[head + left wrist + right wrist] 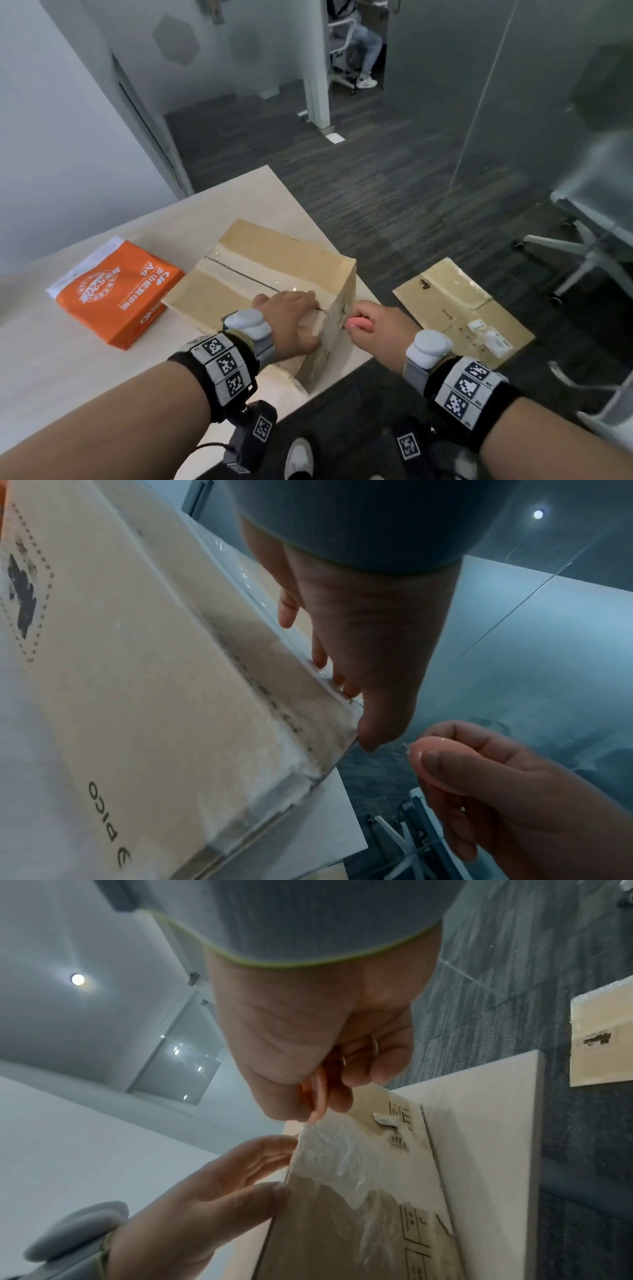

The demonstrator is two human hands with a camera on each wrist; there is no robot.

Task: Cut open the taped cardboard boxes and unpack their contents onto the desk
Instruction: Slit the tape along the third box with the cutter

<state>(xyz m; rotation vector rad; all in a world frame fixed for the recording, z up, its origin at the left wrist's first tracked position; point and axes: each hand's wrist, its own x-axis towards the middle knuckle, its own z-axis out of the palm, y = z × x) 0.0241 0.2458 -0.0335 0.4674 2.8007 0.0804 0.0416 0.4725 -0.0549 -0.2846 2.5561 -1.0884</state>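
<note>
tabletop, pale wood | cardboard box at its right edge, flaps closed under clear tape, contents unseen | flattened box on floor | orange paper ream left of box | left hand spread flat on box top | right hand pinching small pink cutter at box's end face

Taped brown cardboard box on desk corner, second box flattened on floor

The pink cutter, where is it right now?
In the head view the pink cutter is pinched in the right hand, beside the near end of the box on the desk.
</note>
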